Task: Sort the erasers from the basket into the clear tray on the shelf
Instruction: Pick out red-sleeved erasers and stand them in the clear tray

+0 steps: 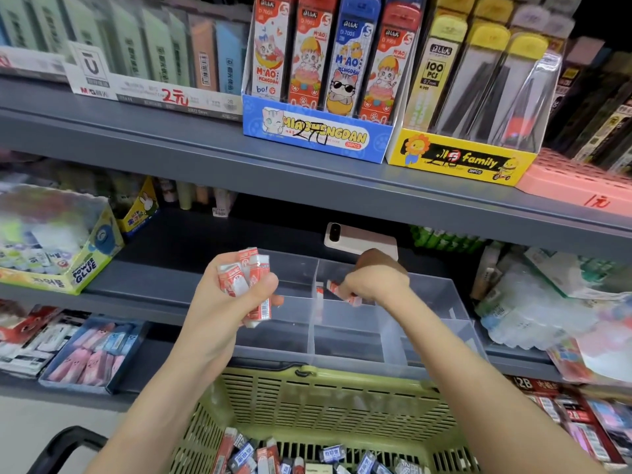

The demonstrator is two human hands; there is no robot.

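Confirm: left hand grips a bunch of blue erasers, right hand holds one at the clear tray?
Wrong on colour. The head view shows the left hand gripping a bunch of red-and-white erasers, not blue. The rest stands: the right hand holds one eraser at the clear tray.

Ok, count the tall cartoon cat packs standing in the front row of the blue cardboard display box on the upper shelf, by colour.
Red tall cartoon cat packs: 3
Blue tall cartoon cat pack: 1
Total: 4 in the front row of the blue cardboard display box
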